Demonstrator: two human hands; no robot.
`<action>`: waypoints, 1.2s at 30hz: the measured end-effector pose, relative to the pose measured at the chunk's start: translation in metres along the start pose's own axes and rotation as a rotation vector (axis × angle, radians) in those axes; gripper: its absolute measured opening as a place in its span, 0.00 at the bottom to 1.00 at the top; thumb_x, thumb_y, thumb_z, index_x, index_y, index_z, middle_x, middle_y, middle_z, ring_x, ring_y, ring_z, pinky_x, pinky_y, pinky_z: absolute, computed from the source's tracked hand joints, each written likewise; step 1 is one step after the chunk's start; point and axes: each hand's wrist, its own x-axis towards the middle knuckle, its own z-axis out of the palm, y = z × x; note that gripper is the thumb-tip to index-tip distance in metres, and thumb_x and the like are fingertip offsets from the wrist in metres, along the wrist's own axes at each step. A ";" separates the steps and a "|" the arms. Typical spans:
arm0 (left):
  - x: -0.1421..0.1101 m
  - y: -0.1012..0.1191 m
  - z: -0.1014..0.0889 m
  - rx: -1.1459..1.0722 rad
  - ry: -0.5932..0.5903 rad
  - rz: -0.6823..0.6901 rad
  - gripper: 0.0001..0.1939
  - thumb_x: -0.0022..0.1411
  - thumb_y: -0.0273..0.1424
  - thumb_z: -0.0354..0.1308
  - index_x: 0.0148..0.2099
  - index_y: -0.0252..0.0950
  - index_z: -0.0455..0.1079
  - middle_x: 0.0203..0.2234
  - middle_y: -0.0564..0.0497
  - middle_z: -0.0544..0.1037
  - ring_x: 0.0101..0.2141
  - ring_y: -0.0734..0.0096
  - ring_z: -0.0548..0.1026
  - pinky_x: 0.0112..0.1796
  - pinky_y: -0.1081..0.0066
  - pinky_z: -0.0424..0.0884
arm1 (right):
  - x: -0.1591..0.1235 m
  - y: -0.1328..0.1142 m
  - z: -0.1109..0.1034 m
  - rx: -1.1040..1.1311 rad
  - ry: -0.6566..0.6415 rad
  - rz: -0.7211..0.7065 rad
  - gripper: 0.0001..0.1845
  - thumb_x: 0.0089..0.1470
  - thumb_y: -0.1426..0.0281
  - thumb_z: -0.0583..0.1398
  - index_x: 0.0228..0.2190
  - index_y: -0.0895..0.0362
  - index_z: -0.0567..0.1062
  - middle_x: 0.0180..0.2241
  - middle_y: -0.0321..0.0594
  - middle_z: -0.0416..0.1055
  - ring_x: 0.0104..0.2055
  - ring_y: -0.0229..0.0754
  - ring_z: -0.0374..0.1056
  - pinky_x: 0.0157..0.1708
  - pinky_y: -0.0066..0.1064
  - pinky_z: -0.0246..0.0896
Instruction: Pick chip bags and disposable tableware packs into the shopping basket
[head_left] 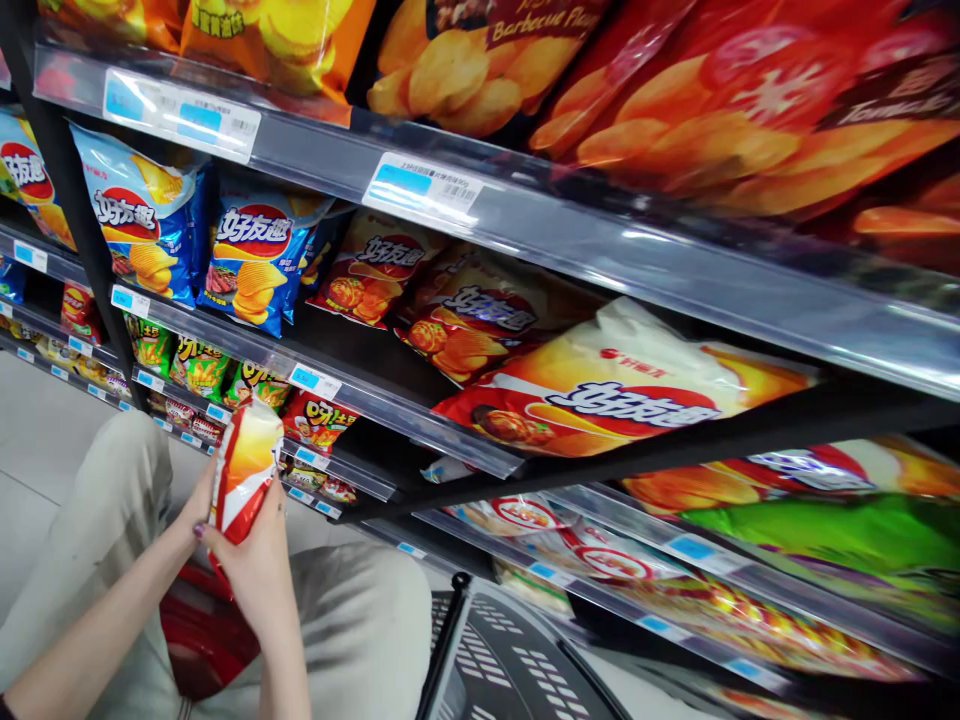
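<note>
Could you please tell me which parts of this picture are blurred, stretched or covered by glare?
Head view: the red chip bags at upper right look smeared and stretched; the blue chip bags at left are clearer; white glare streaks the upper shelf edge; gaps between shelves sink into dark shadow.

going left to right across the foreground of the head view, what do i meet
Left knee → chip bag, between left hand and right hand → right knee → black basket
</note>
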 end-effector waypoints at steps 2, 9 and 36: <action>0.010 0.005 0.002 0.108 0.114 0.117 0.26 0.51 0.43 0.61 0.50 0.36 0.68 0.54 0.46 0.72 0.61 0.58 0.57 0.59 0.68 0.55 | 0.011 0.016 -0.019 0.253 -0.081 0.044 0.48 0.35 0.70 0.68 0.58 0.58 0.57 0.55 0.51 0.64 0.55 0.53 0.62 0.56 0.43 0.56; -0.005 0.024 0.008 0.319 -0.148 0.027 0.29 0.43 0.37 0.68 0.50 0.36 0.70 0.47 0.45 0.78 0.50 0.51 0.73 0.48 0.64 0.69 | 0.013 0.063 -0.066 0.856 -0.001 0.308 0.31 0.26 0.69 0.70 0.38 0.52 0.72 0.39 0.41 0.77 0.43 0.57 0.72 0.45 0.48 0.65; -0.017 0.025 0.012 0.145 -0.160 -0.172 0.44 0.35 0.31 0.71 0.57 0.34 0.60 0.37 0.43 0.82 0.38 0.50 0.79 0.36 0.65 0.75 | 0.015 0.059 -0.055 1.038 0.093 0.418 0.33 0.21 0.73 0.66 0.39 0.50 0.74 0.26 0.33 0.77 0.31 0.54 0.74 0.45 0.49 0.64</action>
